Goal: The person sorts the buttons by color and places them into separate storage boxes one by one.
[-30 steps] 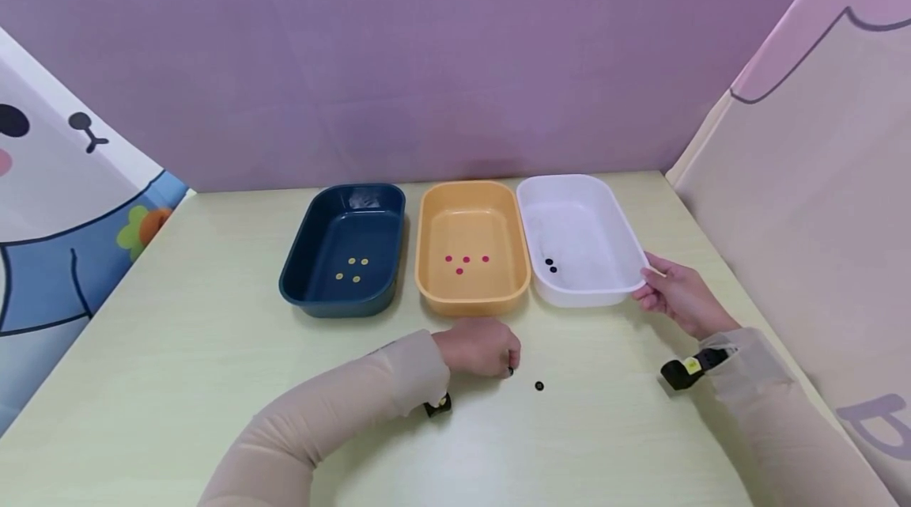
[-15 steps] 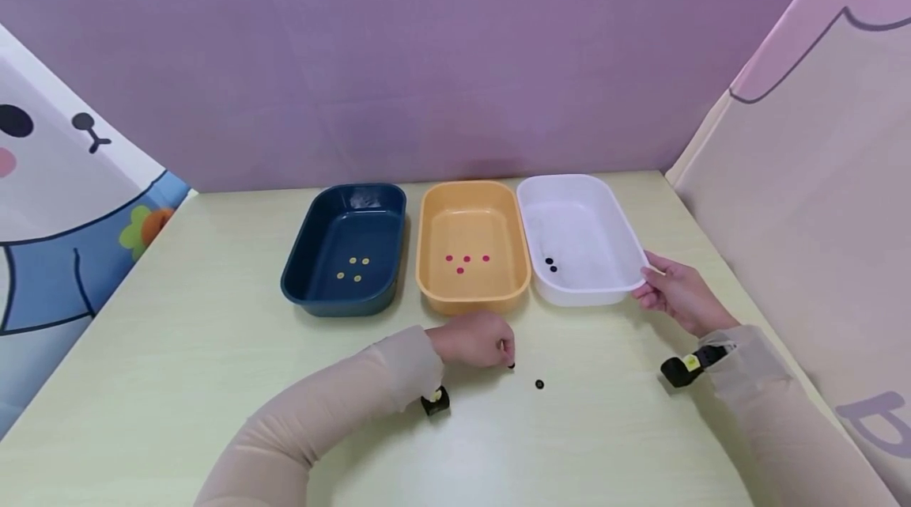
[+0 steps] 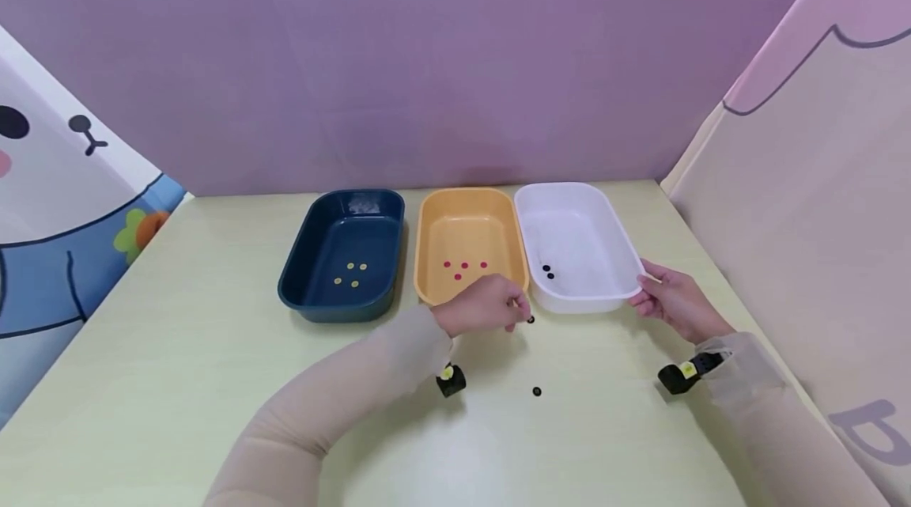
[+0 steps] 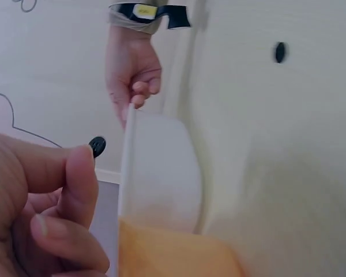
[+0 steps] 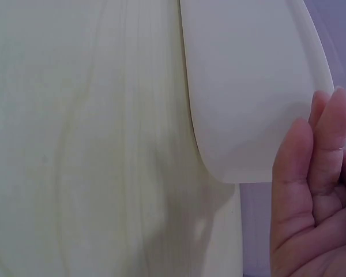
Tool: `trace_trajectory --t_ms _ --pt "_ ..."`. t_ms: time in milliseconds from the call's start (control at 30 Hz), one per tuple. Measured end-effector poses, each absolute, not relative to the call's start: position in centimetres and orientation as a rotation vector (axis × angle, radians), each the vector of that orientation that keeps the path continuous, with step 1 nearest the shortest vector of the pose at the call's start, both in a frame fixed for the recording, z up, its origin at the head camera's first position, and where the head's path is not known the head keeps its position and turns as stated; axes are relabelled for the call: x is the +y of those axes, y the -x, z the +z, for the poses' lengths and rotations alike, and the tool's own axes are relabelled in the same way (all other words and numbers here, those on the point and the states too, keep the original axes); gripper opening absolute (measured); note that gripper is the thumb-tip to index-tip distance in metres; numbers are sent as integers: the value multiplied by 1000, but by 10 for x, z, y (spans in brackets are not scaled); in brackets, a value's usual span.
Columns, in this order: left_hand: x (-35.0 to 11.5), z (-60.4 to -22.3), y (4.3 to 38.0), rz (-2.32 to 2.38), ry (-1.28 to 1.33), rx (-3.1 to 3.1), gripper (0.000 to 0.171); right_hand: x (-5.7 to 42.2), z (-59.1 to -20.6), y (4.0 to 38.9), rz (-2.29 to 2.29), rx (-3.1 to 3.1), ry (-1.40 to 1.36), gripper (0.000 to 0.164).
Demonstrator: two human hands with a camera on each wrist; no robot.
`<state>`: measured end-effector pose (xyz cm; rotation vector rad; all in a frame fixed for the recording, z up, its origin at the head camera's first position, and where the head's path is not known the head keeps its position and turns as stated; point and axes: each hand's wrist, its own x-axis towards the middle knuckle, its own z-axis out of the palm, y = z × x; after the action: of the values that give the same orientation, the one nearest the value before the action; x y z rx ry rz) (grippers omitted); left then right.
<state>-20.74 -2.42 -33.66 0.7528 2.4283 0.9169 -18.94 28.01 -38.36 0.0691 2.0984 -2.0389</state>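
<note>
Between thumb and forefinger my left hand (image 3: 487, 305) pinches a small black button (image 4: 97, 146), lifted over the near edge of the orange tray (image 3: 523, 281). My right hand (image 3: 676, 301) grips the near right corner of the white tray (image 3: 587, 304), thumb over the rim. Inside that tray lie two black buttons (image 3: 546, 268). Another black button (image 3: 537, 391) rests on the table, nearer to me. Several red buttons (image 3: 465, 266) lie in the orange tray.
At the left of the row stands a dark blue tray (image 3: 288, 297) holding several yellow buttons (image 3: 354, 284). A purple cloth (image 3: 455, 64) hangs behind the pale table (image 3: 178, 380), with printed cloths at both sides.
My left hand has risen from the table and moved forward toward the white tray, carrying the black button. The right hand keeps its grip on the tray corner.
</note>
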Motion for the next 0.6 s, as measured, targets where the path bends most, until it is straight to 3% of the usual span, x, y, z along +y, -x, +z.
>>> trace_trajectory --t_ms 600 --pt "-2 -328 216 1141 -670 2387 10 282 -386 192 -2027 2102 -86 56"
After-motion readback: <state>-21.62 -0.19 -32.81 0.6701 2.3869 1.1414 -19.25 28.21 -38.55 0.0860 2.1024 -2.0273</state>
